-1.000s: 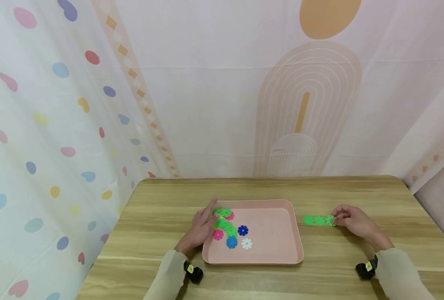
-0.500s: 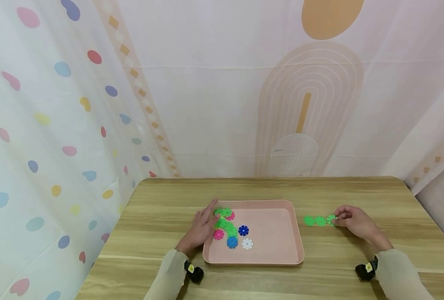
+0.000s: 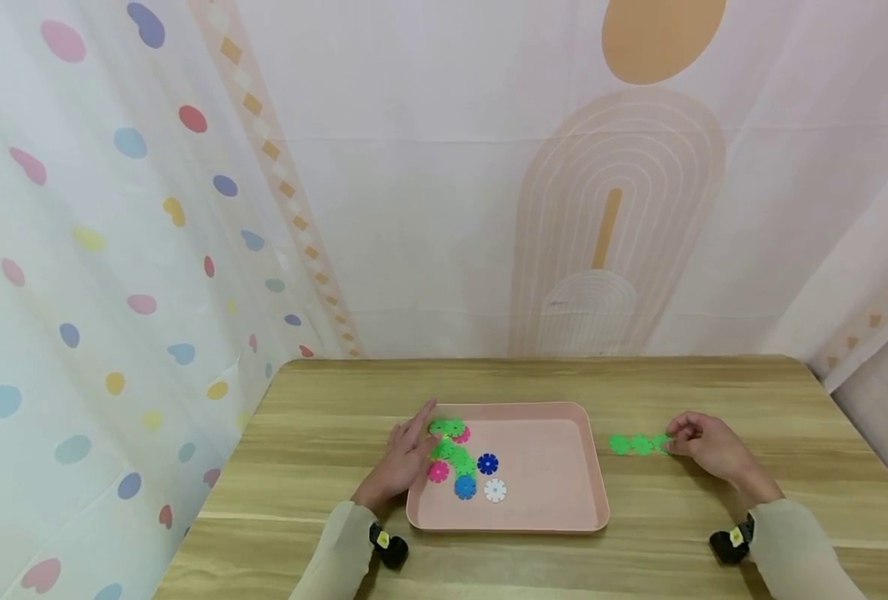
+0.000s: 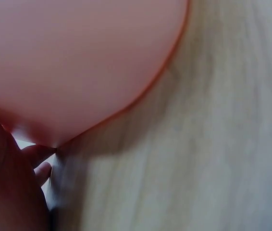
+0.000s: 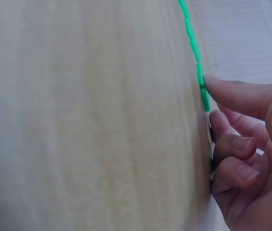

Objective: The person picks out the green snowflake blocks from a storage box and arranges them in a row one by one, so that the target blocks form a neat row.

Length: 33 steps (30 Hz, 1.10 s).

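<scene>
Right of the tray, several green snowflake discs (image 3: 631, 443) lie flat in a row. My right hand (image 3: 708, 447) pinches the disc at the row's right end, its thumb tip on it and the other fingers curled beneath; the fingers partly hide that disc. In the right wrist view the green discs (image 5: 192, 38) appear edge-on along the table. My left hand (image 3: 399, 467) rests over the left rim of the pink tray (image 3: 541, 467), index finger straight toward the far corner. More green discs (image 3: 455, 456) lie overlapped in the tray beside its thumb.
Also in the tray are pink discs (image 3: 438, 472), a light blue disc (image 3: 465, 487), a dark blue disc (image 3: 487, 463) and a white disc (image 3: 495, 490). The wooden table (image 3: 354, 383) ends at a patterned curtain (image 3: 429, 250) behind.
The right-end green disc sits slightly nearer its neighbour and shows less past the right fingers. The left hand and the tray keep their places; the view shifts slightly.
</scene>
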{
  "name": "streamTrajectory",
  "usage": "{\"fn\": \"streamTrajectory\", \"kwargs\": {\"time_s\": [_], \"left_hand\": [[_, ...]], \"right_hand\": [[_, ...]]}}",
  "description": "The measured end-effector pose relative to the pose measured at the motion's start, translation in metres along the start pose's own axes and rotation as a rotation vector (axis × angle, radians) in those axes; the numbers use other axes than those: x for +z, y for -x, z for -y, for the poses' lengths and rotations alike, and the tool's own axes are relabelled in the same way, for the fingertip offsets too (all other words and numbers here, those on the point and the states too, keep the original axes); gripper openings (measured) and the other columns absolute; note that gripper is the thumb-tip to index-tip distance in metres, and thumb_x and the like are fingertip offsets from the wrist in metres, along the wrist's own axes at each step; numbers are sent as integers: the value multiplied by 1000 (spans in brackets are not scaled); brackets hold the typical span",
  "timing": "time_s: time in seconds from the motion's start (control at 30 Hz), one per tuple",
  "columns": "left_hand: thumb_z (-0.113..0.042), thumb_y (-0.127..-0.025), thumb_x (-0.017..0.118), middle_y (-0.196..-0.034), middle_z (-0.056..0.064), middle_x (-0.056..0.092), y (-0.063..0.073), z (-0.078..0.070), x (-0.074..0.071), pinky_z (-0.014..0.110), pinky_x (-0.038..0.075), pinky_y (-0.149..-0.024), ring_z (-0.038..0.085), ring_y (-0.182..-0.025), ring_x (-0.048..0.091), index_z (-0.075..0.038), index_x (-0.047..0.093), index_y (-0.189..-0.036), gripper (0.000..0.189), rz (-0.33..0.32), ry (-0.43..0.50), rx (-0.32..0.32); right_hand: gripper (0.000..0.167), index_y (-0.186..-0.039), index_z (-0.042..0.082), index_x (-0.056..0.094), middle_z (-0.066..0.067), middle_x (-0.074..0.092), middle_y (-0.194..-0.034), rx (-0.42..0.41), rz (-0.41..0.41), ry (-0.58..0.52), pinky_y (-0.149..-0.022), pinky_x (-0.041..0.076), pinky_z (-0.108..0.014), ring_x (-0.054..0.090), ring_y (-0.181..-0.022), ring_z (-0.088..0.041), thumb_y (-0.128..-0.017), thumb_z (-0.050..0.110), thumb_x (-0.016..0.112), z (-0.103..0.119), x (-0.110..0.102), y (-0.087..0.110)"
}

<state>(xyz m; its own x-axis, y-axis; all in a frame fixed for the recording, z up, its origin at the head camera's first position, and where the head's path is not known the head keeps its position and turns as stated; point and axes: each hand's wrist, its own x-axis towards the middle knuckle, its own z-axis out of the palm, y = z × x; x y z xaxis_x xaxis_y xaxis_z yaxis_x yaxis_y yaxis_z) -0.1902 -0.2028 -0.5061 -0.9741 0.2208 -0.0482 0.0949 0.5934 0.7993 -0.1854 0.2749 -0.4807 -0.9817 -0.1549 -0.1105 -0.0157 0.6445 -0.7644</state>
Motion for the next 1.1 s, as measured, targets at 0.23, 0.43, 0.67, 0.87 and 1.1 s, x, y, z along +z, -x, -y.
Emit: {"fn": "streamTrajectory", "kwargs": {"time_s": [0.23,0.43,0.67,0.87,1.1], "left_hand": [[-29,-107,41,-165,7,21,1,0,2,55,-9,-120,39,-151,9,-22,15,-160,60,2,-5,-12],[-29,-107,41,-165,6,21,-1,-1,2,55,-9,-120,38,-151,10,-23,15,-160,60,-3,-11,-12],[-27,-106,42,-164,7,22,-4,-4,2,55,-7,-120,38,-150,12,-21,16,-160,60,-4,-14,3],[-28,-106,42,-164,6,22,-2,-4,1,53,-9,-120,37,-150,10,-22,16,-160,61,4,5,-4],[-27,-107,42,-164,8,22,0,-1,1,54,-8,-120,38,-150,12,-19,16,-160,60,-6,-6,7]], "right_hand": [[21,-106,-4,59,-3,50,-81,5,15,-33,-64,38,-26,45,-72,-13,-91,9,67,-2,-1,1],[25,-110,-6,58,-3,50,-79,-2,22,-42,-65,40,-25,46,-72,-14,-92,9,66,0,-5,1],[28,-114,-6,57,-4,53,-80,-18,9,-27,-67,42,-25,51,-74,-13,-94,11,66,0,-10,3],[28,-117,-6,56,-6,55,-84,-31,-2,-33,-64,41,-26,51,-73,-13,-97,12,62,9,-10,4],[30,-115,-1,59,-10,59,-89,-73,1,-62,-61,42,-28,51,-74,-17,-98,22,63,35,-1,-4]]}}
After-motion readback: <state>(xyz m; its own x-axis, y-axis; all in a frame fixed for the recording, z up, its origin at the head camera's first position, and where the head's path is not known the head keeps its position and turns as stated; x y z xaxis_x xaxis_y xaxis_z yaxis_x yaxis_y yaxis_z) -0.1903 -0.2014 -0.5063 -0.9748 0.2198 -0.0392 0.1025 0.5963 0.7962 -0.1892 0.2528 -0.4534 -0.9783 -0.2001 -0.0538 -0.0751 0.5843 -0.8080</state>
